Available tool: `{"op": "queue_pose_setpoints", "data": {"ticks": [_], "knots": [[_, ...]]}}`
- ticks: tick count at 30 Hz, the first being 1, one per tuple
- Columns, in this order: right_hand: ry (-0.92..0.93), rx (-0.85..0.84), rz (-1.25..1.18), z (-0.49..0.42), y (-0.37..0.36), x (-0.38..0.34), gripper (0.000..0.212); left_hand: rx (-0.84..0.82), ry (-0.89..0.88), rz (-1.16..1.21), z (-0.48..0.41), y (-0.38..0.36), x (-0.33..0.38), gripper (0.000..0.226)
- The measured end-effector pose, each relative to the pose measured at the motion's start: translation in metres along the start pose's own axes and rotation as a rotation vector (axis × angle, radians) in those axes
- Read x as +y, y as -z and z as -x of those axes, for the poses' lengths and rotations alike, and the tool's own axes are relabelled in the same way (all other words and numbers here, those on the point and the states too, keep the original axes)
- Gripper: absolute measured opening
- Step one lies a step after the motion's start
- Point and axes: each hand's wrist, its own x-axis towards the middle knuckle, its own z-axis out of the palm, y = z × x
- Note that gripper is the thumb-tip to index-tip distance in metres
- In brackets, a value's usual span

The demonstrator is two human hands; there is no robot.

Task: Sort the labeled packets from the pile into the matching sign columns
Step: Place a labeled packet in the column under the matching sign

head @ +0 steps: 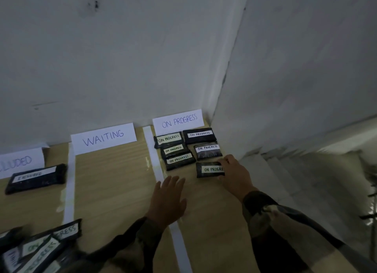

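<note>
At back of light wooden table (114, 181), left to right: white paper EXCLUDED sign (20, 162), WAITING sign (103, 138), ON PROGRESS sign (178, 120). White tape strips (69, 183) between. Six black labelled packets (177, 160) before last; single packet (36, 179) before first; packet pile (38, 250) near left.

Light wooden table (114, 181), divided into columns by white tape strips (68, 183). White paper signs (104, 138) head the columns. Black labelled packets (200, 134) lie in two columns; a pile (38, 250) lies at near left.

Light wood-grain tabletop (114, 181), set into a corner against a white wall (122, 58) bearing a dark smudge (94, 2). Pale stairs (281, 176) at right.
</note>
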Motion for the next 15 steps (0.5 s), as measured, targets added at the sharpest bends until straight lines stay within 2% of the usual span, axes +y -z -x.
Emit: {"op": "queue_pose_setpoints", "data": {"ticks": [15], "knots": [[-0.004, -0.058, -0.051, -0.035, -0.012, 0.025, 0.053, -0.033, 0.000, 0.043, -0.029, -0.006, 0.003, 0.065]]}}
